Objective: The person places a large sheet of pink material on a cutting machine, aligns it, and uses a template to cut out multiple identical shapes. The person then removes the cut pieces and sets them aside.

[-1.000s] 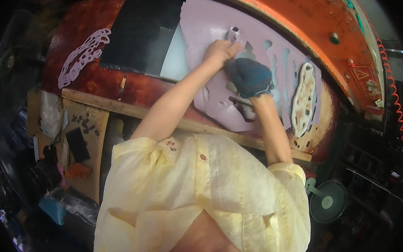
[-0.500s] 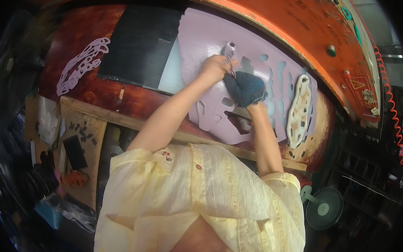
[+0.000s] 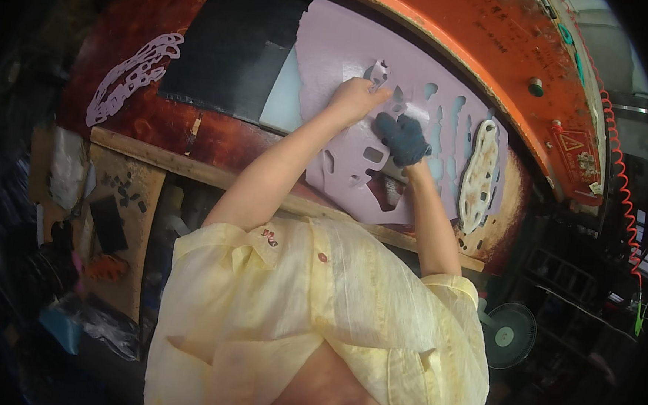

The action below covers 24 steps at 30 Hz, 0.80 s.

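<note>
A large mauve sheet [image 3: 349,41] with many cut-out holes lies across the workbench. My bare left hand [image 3: 354,100] is closed above the sheet's middle. From its fingertips sticks up a narrow mauve cut-out piece [image 3: 379,72] with small holes, its lower part hidden by the fingers. To the right, my right hand [image 3: 403,140] wears a dark blue-grey knit glove and rests over the sheet, its thumb and fingers apart, apparently holding nothing. A long pale, wavy-edged cutting die [image 3: 479,178] lies on the sheet's right part.
A lacy mauve cut-out bundle [image 3: 135,76] lies at the bench's left, beside a black sheet [image 3: 222,55]. An orange machine beam [image 3: 489,45] spans the far side. A red coiled hose [image 3: 623,161] hangs at right. A fan [image 3: 506,335] stands below the bench's right end.
My hands have drawn apart: the gloved right hand has moved off the mauve piece and opened. The left has shifted slightly up and right with the piece. The view has tilted a little.
</note>
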{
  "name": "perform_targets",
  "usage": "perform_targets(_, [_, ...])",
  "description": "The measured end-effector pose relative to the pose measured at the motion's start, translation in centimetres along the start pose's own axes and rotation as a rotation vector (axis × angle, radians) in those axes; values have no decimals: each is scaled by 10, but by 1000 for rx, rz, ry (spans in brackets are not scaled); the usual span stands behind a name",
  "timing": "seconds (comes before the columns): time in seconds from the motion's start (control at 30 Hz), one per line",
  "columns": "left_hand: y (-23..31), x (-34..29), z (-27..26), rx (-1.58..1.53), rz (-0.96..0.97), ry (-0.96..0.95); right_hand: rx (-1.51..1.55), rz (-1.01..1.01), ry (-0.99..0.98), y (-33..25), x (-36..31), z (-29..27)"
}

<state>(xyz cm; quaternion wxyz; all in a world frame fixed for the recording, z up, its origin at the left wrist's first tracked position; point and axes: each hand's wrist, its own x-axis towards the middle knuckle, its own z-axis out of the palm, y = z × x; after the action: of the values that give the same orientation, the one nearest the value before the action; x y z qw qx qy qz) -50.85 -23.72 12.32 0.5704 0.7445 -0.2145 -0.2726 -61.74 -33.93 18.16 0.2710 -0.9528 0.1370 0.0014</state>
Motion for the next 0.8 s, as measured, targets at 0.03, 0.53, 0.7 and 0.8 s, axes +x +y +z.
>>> perform_targets(0.03, [0, 2, -2, 12, -12, -34, 194, 317, -97, 2, 1, -1])
perform_targets(0.53, [9, 4, -8, -146, -84, -139, 123, -108, 231, -1, -7, 4])
perform_targets(0.7, [29, -44, -16, -504, -134, 192, -92, -253, 202, 28, -22, 22])
perform_targets(0.8, [43, -64, -3, -445, -55, 263, -188, -192, 211, 32, -21, 24])
